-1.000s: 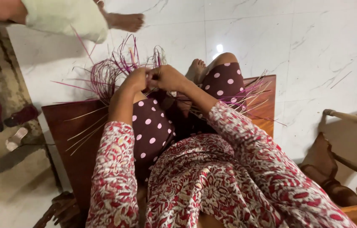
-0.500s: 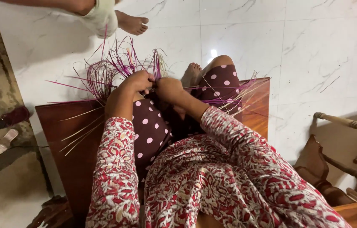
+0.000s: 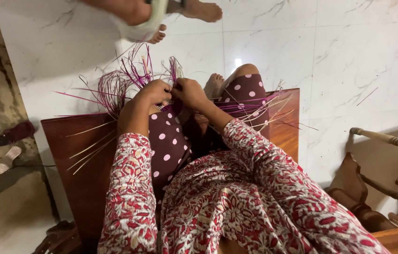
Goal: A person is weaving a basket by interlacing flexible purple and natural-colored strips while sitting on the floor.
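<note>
The left hand (image 3: 154,91) and the right hand (image 3: 190,92) meet just above the raised knee, almost touching each other, both curled shut on a bundle of purple strips (image 3: 128,80). The left fingers (image 3: 163,90) fold over the strips where they gather; the right fingers (image 3: 182,87) pinch the same gathered point from the other side. From that grip the strips fan up and to the left over the white floor (image 3: 349,56), looping into loose arcs, and more purple strands run right across the other knee (image 3: 248,89). Pale strips (image 3: 86,150) lie loose on the brown board (image 3: 81,188) under the left forearm, and others jut out past the board's right edge. Another person's bare foot (image 3: 203,10) stands on the floor beyond the strips, apart from them. Sandals (image 3: 6,141) lie at the left edge, wooden furniture (image 3: 382,141) at the right.
</note>
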